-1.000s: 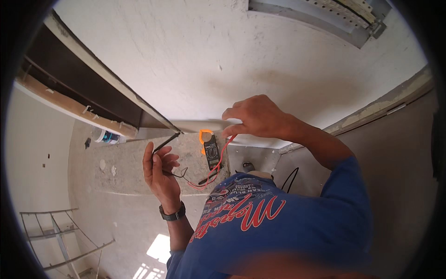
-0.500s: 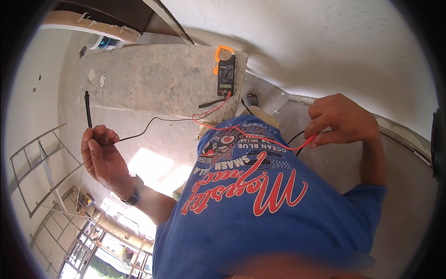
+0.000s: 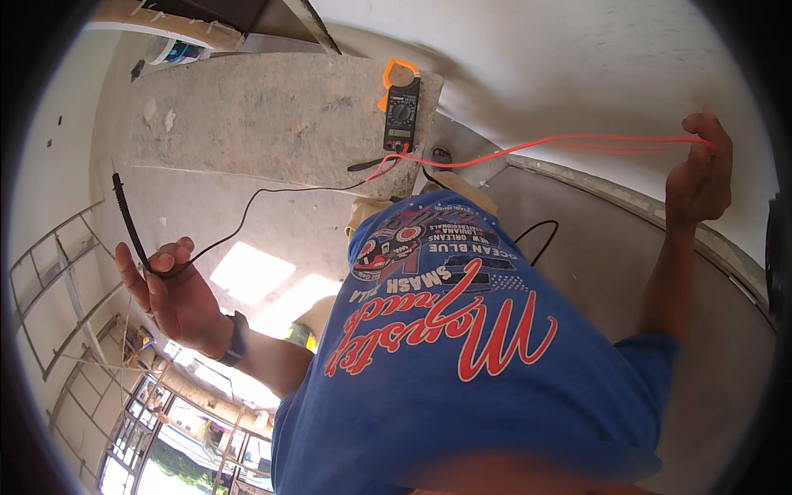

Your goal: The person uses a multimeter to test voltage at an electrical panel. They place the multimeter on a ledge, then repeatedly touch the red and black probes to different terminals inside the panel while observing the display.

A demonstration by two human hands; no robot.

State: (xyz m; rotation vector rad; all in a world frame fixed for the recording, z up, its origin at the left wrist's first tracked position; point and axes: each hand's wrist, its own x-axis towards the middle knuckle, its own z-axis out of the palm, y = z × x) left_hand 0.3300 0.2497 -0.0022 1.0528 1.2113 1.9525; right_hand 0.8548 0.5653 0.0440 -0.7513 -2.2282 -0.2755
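Observation:
My left hand [image 3: 177, 301] pinches the lower end of a black test probe [image 3: 125, 210], its thin tip pointing up and away. From that probe a black lead [image 3: 247, 198] runs in loose curves to a clamp meter [image 3: 401, 111], black with an orange jaw, lying on a grey slab. Far out to the right, my right hand [image 3: 700, 177] is raised and closed on the end of the red test lead [image 3: 536, 147]. This lead stretches almost straight from the meter, slightly blurred. Whether the red probe itself sits inside my fingers is hidden.
The grey slab [image 3: 247, 115] lies ahead, with a pale wall [image 3: 561, 74] rising beyond its right end. A black cord loop [image 3: 540, 235] hangs by my right side. Metal frames [image 3: 62, 285] stand at the left. A white bucket [image 3: 173, 51] is at the slab's far left.
My right hand has swung outward to the right and up, drawing the red lead taut from its slack curve. My left hand has shifted slightly left and down, tilting the black probe further left.

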